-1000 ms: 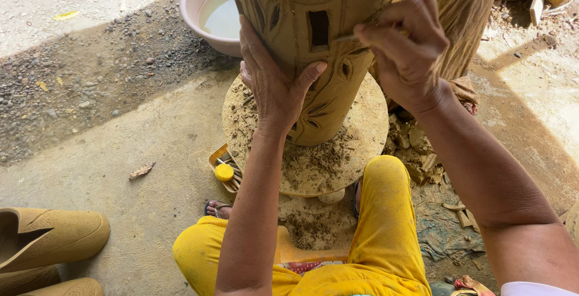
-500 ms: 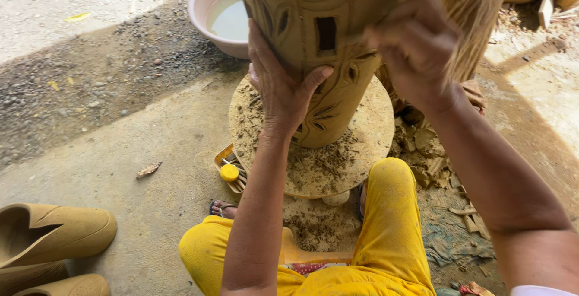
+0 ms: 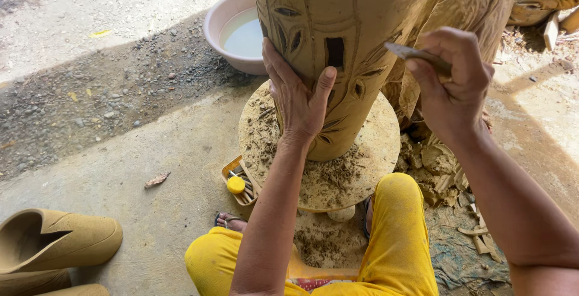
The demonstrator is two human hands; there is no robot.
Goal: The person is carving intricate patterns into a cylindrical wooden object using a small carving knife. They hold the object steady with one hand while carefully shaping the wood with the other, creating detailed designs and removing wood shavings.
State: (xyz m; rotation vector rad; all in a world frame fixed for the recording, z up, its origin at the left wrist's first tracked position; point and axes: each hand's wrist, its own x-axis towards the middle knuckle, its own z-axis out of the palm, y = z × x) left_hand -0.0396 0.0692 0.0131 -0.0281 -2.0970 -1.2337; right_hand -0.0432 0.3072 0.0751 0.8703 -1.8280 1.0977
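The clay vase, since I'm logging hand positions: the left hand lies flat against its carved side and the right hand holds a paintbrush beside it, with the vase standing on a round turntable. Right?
Not quite. The right hand holds a thin flat carving blade, not a paintbrush, as the head view shows. The left hand does lie flat against the carved vase, which stands on the round turntable.

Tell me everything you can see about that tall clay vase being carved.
The clay vase is tall, tan and unfired-looking, standing upright on a round crumb-strewn turntable. Its wall carries incised vertical lines, leaf-shaped cut-outs and one dark rectangular opening. The top runs out of view. The left hand lies flat against its side; the right hand holds a thin carving tool beside it.
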